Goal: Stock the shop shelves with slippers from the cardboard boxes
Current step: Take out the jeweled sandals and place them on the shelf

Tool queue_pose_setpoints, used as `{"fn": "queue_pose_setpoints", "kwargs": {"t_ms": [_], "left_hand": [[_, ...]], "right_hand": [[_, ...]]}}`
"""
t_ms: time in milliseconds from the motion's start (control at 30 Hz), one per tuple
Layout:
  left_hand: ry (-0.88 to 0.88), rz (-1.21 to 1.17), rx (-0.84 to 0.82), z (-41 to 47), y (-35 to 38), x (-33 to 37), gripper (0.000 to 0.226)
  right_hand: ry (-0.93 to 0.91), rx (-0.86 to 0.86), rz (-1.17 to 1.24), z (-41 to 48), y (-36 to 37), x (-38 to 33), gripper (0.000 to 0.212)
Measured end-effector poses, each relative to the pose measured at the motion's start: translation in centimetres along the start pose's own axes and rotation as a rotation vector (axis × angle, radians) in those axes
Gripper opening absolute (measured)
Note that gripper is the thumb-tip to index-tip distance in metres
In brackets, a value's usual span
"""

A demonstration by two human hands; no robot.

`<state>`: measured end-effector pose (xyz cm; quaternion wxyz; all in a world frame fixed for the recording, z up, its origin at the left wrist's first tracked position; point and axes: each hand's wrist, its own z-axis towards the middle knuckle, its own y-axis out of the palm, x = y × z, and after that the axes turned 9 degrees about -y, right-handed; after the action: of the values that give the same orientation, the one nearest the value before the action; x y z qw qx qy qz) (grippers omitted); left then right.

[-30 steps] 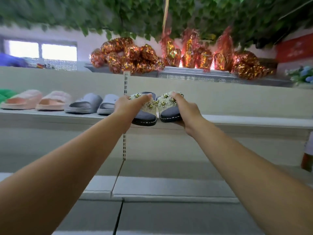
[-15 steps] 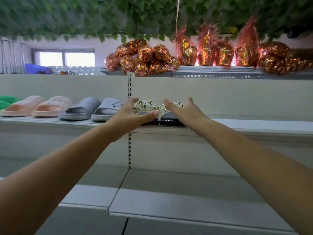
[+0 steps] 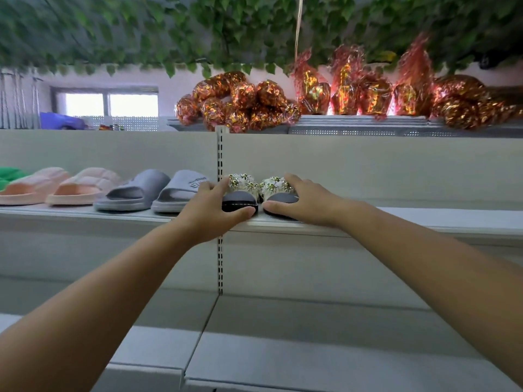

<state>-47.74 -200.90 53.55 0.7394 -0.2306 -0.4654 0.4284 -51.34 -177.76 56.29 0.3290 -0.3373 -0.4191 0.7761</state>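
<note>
A shop shelf (image 3: 424,219) runs across the view at arm's reach. At its left end part of a green slipper (image 3: 8,178) shows, then a pink pair (image 3: 56,188), then a grey pair (image 3: 152,193), side by side along the front edge.

Just past the slotted upright (image 3: 220,154), the left hand (image 3: 210,213) grips the left beaded slipper (image 3: 242,190), thumb along the front of its sole and fingers at the strap. Touching it, the right beaded slipper (image 3: 276,189) is held the same way by the right hand (image 3: 307,203). Both soles appear to rest on the shelf near its front edge, so this pair looks placed and only needs letting go.

Right of the hands the shelf offers open room for more pairs, as does the lower shelf (image 3: 311,357). No cardboard box is in view, so the stock left cannot be told. Foil-wrapped bundles (image 3: 243,106) sit on the top shelf above.
</note>
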Motion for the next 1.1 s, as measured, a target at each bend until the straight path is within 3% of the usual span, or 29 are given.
{"fn": "queue_pose_setpoints", "kwargs": {"t_ms": [167,400,533,633,767,933,1100], "left_hand": [[-0.036,-0.005,0.017,1.3,0.0,-0.6,0.083],[-0.091,-0.011,0.002,2.0,0.3,-1.0,0.086],[-0.085,0.008,0.001,1.8,0.1,-0.8,0.065],[-0.078,0.013,-0.009,1.3,-0.4,-0.6,0.07],[-0.027,-0.014,-0.01,-0.6,-1.3,-0.1,0.054],[0.109,0.065,0.014,-4.3,-3.6,-1.3,0.073],[0.229,0.107,0.066,-9.6,-6.5,-3.8,0.074]], "right_hand": [[0.041,-0.011,0.031,1.4,0.5,0.2,0.109],[0.088,-0.046,0.035,2.1,0.7,0.2,0.113],[0.11,-0.039,0.013,2.1,0.8,-0.5,0.118],[0.123,-0.046,-0.012,1.2,0.5,-1.2,0.119],[0.068,-0.067,-0.128,-1.0,-0.7,-2.7,0.105],[-0.033,-0.131,-0.308,-5.9,-3.0,-6.0,0.097],[-0.079,-0.126,-0.303,-12.1,-3.5,-10.1,0.099]]}}
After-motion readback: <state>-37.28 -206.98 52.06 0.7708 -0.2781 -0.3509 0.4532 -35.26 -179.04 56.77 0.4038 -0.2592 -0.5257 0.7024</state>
